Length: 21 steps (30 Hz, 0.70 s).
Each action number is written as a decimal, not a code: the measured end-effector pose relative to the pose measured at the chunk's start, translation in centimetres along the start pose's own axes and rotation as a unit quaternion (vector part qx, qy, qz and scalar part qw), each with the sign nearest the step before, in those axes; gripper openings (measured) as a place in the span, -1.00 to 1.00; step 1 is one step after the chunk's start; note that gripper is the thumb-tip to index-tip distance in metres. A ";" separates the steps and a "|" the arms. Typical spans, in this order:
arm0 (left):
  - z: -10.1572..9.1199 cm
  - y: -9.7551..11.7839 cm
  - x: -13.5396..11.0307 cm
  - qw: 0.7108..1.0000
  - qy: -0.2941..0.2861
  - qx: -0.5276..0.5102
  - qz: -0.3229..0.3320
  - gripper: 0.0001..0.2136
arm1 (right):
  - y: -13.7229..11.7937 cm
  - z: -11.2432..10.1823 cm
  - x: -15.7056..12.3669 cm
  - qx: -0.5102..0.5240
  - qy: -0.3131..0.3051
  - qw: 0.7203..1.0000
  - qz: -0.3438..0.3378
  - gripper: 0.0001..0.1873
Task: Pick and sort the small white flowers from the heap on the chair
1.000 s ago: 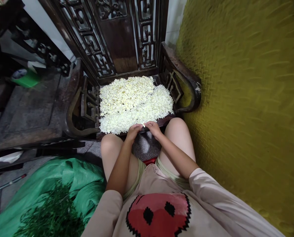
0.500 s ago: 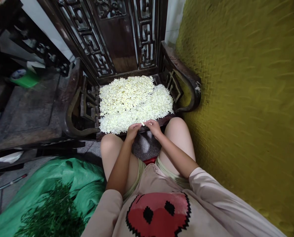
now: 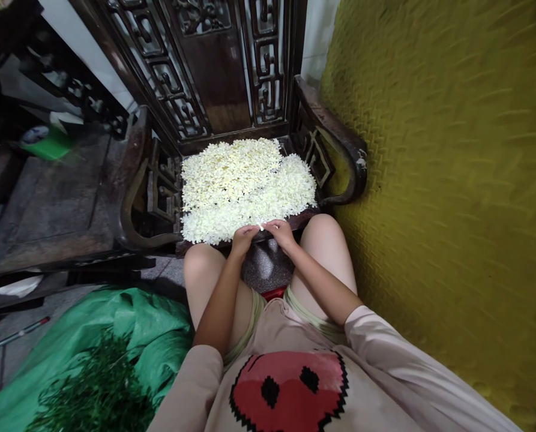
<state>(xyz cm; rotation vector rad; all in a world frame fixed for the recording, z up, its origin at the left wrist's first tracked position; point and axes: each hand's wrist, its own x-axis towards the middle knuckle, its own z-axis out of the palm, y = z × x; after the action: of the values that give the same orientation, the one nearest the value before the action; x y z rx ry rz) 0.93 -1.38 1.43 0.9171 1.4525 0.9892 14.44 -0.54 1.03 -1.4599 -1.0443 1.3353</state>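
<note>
Pinching 1 white flower [image 3: 261, 227] between my left hand [image 3: 244, 240] and right hand [image 3: 281, 234] at the front of the chair [image 3: 225, 78], I risked dropping it through slackness or nudging heaped flowers [image 3: 245, 189] off the chair.

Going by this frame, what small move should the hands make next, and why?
Probably a gentle parting of the fingertips: the left hand and right hand nearly meet around a small white piece, so easing one back might show which holds it. The white blossoms lie just beyond, on the chair seat.
</note>
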 end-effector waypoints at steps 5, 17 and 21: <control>0.0 0.0 -0.1 1.000 0.008 -0.010 -0.005 -0.78 | 0.0 0.1 -0.2 -0.016 -0.010 1.000 0.010 -0.70; -0.4 0.0 0.1 0.998 -0.013 -0.044 -0.043 -0.72 | -0.2 0.1 -0.1 -0.005 -0.069 0.997 -0.029 -0.71; -0.6 0.0 0.1 0.997 -0.042 -0.059 -0.039 -0.68 | -0.5 0.2 -0.4 0.033 -0.116 0.993 0.001 -0.69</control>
<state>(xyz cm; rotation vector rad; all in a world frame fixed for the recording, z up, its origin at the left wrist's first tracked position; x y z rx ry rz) 0.32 -1.36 1.40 0.8013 1.3343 0.9565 14.18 -0.73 1.62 -1.2781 -1.1346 1.5532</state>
